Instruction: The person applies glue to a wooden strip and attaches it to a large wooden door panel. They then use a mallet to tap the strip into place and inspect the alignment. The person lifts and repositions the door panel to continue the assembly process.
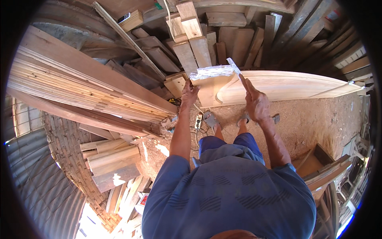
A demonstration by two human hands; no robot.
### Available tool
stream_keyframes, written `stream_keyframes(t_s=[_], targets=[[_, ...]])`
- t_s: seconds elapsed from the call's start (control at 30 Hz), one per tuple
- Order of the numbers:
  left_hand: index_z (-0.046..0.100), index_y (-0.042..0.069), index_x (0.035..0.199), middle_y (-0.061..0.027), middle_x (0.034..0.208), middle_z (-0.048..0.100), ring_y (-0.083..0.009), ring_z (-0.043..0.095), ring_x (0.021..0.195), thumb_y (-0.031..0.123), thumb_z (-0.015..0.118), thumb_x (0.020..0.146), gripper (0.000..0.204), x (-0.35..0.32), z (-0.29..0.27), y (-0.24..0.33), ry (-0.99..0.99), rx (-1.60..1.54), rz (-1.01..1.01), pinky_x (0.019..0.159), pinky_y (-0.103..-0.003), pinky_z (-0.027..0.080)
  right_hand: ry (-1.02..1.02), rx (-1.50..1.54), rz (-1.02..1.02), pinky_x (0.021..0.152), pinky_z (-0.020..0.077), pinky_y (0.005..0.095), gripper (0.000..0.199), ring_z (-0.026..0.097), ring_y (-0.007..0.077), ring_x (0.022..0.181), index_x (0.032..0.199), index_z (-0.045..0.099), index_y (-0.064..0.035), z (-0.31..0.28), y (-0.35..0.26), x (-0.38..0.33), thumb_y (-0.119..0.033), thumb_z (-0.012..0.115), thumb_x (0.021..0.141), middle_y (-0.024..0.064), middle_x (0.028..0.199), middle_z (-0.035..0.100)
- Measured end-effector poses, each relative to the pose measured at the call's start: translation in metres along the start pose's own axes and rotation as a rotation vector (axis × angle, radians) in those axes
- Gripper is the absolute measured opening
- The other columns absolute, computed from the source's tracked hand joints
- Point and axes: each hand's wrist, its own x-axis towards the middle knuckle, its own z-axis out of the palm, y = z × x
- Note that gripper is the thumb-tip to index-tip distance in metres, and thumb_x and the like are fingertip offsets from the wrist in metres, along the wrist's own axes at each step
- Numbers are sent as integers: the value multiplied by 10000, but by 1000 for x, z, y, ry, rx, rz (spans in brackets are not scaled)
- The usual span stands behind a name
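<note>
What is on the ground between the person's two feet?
In the head view, only sawdust-covered ground shows between the left foot and the right foot; a white power strip lies just left of them.

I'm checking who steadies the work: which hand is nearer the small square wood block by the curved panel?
Left. The left hand is right beside the block, seemingly touching it; the right hand is well off to its right, holding a tool.
</note>
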Motion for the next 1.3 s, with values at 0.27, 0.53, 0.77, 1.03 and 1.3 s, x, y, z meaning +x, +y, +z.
stream_keyframes(t_s=[0.27,0.53,0.77,1.03,1.3], targets=[[481,78,1279,-65,1089,632,-178,584,955,95,688,840,487,3,-2,-21,-13,5,14,806,-337,496,-30,143,-58,700,502,472,436,646,404,811,1338,491,-78,23,-41,-9,-102,502,903,252,916,657],[499,59,1250,-81,1125,618,-201,580,1002,88,696,828,466,2,2,-8,17,49,24,864,-353,482,-199,121,-287,615,490,424,247,645,326,704,1120,603,-100,7,-27,22,-82,553,878,174,776,645],[495,37,1252,-92,1118,618,-214,587,995,58,695,821,476,6,3,-23,4,-14,17,887,-352,475,-159,-288,-473,608,478,455,94,607,366,631,788,594,-44,-57,5,98,-64,513,833,151,651,602],[497,47,1253,-70,1090,624,-181,574,955,51,695,831,466,6,5,-27,23,-68,56,851,-343,476,-282,-296,-465,747,475,455,126,622,345,858,820,627,-82,-41,-35,132,-122,512,851,134,843,648],[494,67,1272,-42,1069,631,-156,570,942,41,689,832,482,-2,3,-4,21,-45,-29,812,-329,480,-197,145,-336,634,476,361,137,633,273,675,955,652,-19,-70,-4,109,-106,596,866,176,759,642]])
